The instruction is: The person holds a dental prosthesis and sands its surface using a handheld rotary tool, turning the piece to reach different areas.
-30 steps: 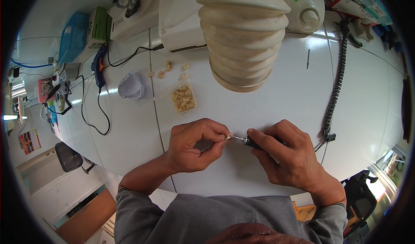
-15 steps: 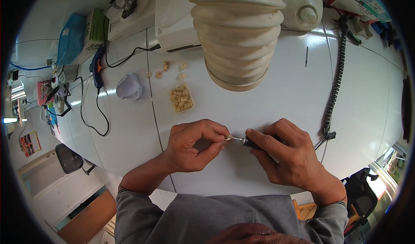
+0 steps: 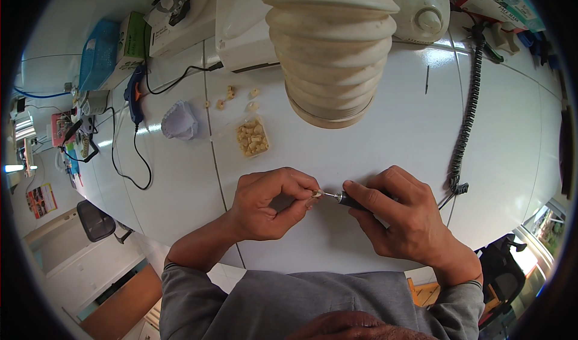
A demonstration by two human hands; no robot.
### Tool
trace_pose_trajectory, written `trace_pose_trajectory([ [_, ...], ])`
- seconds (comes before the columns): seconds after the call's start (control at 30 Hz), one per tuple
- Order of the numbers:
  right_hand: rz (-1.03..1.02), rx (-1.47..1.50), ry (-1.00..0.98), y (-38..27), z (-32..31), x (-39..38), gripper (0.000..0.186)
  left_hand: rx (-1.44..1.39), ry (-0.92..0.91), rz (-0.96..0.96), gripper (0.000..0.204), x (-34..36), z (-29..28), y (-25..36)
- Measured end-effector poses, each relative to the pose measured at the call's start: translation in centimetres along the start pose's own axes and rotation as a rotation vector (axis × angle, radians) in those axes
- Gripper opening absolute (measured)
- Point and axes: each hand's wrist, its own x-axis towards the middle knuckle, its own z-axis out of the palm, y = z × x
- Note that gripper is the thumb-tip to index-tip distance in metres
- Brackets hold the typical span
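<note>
My left hand [image 3: 269,204] pinches a small cream, tooth-like piece [image 3: 316,193] between thumb and fingertips; the fingers cover part of it. Wrapped round the dark body of a rotary handpiece [image 3: 350,200], my right hand [image 3: 402,213] points its thin metal bit [image 3: 329,194] leftward. The bit's tip meets the piece or lies right beside it; I cannot tell which. Farther off, a clear square box [image 3: 252,137] is full of similar cream pieces. Several loose pieces [image 3: 221,104] lie just beyond it. To their left sits a white plaster dental model [image 3: 179,121].
A ribbed suction hose [image 3: 332,57] hangs over the far middle of the white table [image 3: 397,141]. A coiled black cord [image 3: 467,123] runs down the right side, near a thin metal bit [image 3: 427,80]. A blue-and-black hand tool [image 3: 135,93] with its cable lies at left.
The handpiece and its bit have shifted very slightly to the right. Both hands keep nearly the same place and the same grip.
</note>
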Motion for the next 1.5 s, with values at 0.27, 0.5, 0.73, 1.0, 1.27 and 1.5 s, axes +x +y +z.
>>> trace_pose_trajectory([
  [0.27,-0.002,0.007,0.002,0.1,0.0,-0.1,0.045,-0.009,0.004,0.007,0.019,0.0,0.1,-0.1],
  [0.5,0.004,0.002,-0.006,0.0,-0.1,0.0,0.044,-0.043,0.054,-0.039,0.018,-0.3,0.3,-0.3],
  [0.73,-0.008,-0.006,0.004,0.1,0.0,-0.1,0.044,0.004,0.001,-0.010,0.019,0.0,0.1,0.1],
  [1.0,-0.005,-0.001,0.008,0.2,0.0,0.0,0.046,0.039,0.044,-0.010,0.019,-0.1,0.4,-0.1],
  [1.27,0.062,-0.001,0.071,-0.2,0.4,-0.4,0.049,0.124,0.115,-0.006,0.018,0.1,0.9,-0.1],
  [1.5,0.080,-0.009,0.068,-0.2,0.6,-0.4,0.054,0.239,0.137,0.039,0.018,0.3,1.1,0.3],
])
